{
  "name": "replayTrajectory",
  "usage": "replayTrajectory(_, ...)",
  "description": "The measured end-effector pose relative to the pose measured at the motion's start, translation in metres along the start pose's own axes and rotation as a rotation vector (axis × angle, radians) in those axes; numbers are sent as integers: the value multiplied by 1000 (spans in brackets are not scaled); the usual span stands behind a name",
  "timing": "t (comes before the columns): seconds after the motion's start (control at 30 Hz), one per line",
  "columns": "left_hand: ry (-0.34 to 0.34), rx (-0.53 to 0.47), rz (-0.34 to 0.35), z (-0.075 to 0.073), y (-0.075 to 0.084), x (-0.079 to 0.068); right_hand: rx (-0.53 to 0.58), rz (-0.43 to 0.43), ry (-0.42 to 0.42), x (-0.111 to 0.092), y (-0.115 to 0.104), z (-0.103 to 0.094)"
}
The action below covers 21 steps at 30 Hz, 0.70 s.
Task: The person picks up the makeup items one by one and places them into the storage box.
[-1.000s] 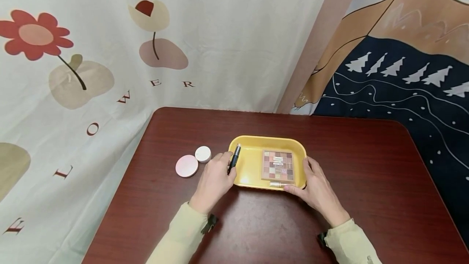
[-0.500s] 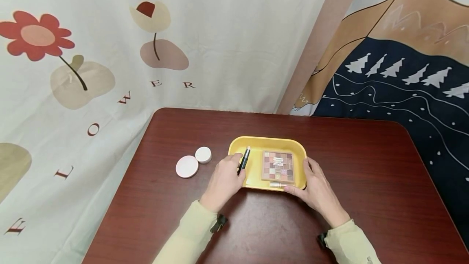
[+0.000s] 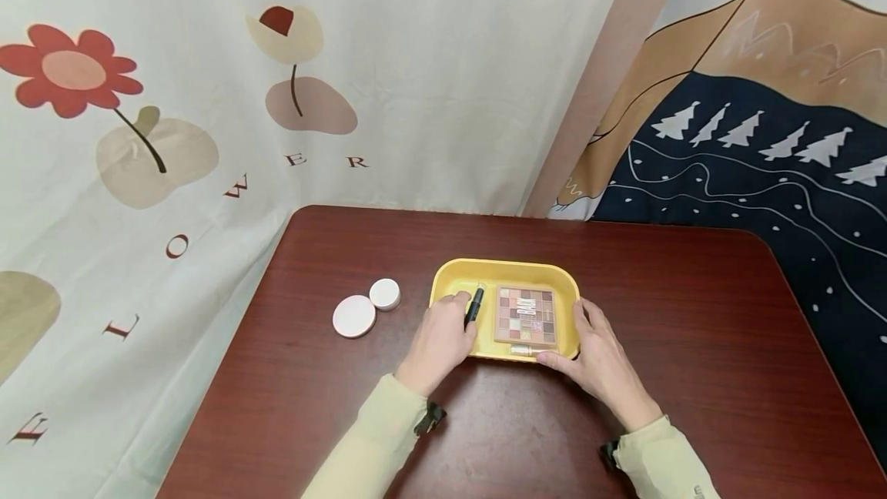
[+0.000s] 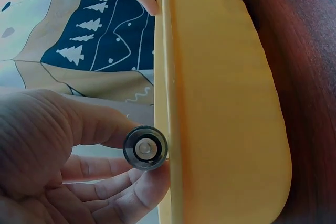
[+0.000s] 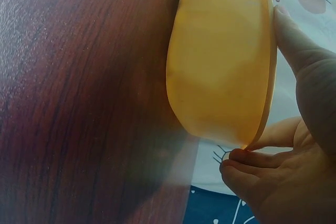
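Observation:
My left hand (image 3: 442,339) pinches a slim black cosmetic pen (image 3: 474,305) between thumb and fingers, over the left part of a yellow tray (image 3: 485,346). Seen end-on in the left wrist view, the pen (image 4: 146,148) has a clear round end. My right hand (image 3: 604,353) grips the tray's near right corner, thumb at the front rim and fingers along the right side. Inside the tray, an eyeshadow palette (image 3: 525,314) lies in the right half. A small pale tube (image 3: 524,349) rests by the front wall, its right end near my right thumb.
Left of the tray, a round pink-and-white compact (image 3: 354,316) and a smaller white round jar (image 3: 384,294) lie side by side on the dark red table (image 3: 665,276). A printed curtain (image 3: 443,83) hangs behind the table's far edge.
My left hand has moved right with the black pen, from the tray's left rim further over its inside. My right hand and the tray have stayed in place.

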<state>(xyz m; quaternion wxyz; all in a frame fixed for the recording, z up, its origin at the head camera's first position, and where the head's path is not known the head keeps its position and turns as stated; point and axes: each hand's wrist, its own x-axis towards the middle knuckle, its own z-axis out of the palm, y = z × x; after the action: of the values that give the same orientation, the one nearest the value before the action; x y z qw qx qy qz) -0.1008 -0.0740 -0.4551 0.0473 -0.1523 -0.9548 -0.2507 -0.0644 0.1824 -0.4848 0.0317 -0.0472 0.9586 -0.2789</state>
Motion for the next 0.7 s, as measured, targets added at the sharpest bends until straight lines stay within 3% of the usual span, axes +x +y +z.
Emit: replayTrajectory(0.7,7,-14,38,15,1,5,8,-6,13,-1,2,1)
